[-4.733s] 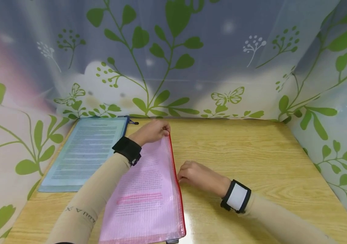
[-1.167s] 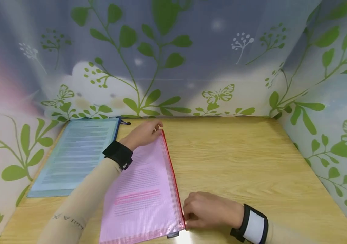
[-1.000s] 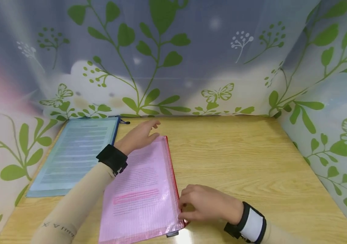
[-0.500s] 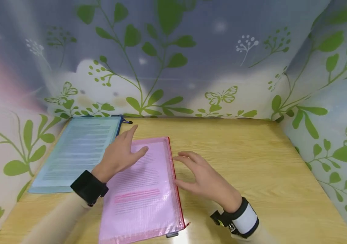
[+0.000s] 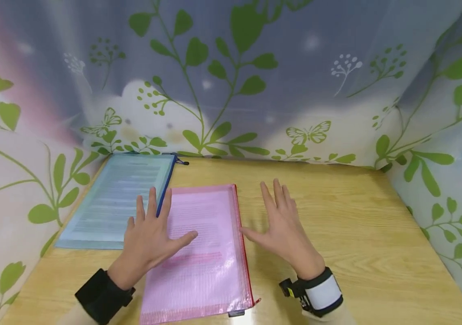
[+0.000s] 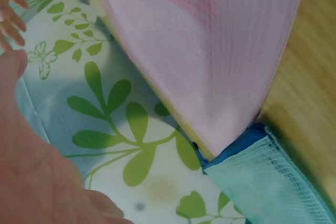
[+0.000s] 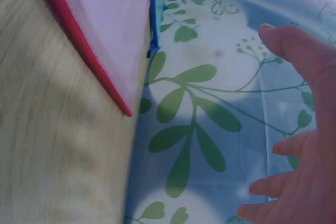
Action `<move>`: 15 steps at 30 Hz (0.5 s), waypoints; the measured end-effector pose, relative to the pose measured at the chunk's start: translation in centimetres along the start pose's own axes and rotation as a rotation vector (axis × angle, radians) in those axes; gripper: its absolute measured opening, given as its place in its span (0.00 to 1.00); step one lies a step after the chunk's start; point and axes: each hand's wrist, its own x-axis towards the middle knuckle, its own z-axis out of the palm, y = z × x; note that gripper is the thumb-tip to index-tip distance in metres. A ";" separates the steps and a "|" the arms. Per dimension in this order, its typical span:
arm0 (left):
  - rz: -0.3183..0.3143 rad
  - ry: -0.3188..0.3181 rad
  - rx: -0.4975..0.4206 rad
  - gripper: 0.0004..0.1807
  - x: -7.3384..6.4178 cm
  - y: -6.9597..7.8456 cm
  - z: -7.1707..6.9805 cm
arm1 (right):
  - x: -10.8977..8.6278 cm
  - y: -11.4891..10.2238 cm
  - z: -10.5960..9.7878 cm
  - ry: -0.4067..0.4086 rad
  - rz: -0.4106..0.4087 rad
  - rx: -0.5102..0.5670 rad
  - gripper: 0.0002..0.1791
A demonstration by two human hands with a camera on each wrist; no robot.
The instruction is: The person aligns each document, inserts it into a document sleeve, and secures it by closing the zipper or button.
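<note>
A pink zip document pouch (image 5: 202, 289) with a red zipper edge lies on the table, a printed sheet showing through it. Its zipper runs along the right side, and the red pull (image 5: 257, 301) sits at the near right corner. My left hand (image 5: 147, 239) is spread with straight fingers above the pouch's left edge, holding nothing. To the right of the red zipper, my right hand (image 5: 285, 232) is raised with fingers spread, also holding nothing. In the left wrist view the pink pouch (image 6: 210, 77) shows beyond the palm; in the right wrist view its red edge (image 7: 84, 48) appears.
A blue zip pouch (image 5: 88, 234) with a printed page inside lies at the back left, its dark blue zipper beside the pink pouch. A curtain (image 5: 255, 117) with leaf prints stands along the back and sides of the wooden table (image 5: 344, 225).
My right hand slid down along the red zipper to the near corner, then let go and lifted. My left hand released the pouch's far corner and drew back toward me. Both hands spread open.
</note>
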 end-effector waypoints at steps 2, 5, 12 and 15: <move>-0.031 -0.047 0.004 0.65 -0.2 0.0 -0.1 | 0.3 0.1 0.2 -0.015 0.034 0.001 0.62; -0.089 -0.134 -0.005 0.68 -0.5 -0.2 -0.4 | 0.8 0.3 0.7 -0.064 0.075 0.021 0.64; -0.164 -0.196 0.000 0.73 -2.0 -1.0 0.0 | 1.1 0.2 2.7 -0.193 0.178 0.135 0.67; -0.191 -0.235 0.014 0.65 -2.9 -1.0 0.1 | 0.8 0.1 3.6 -0.239 0.218 0.173 0.66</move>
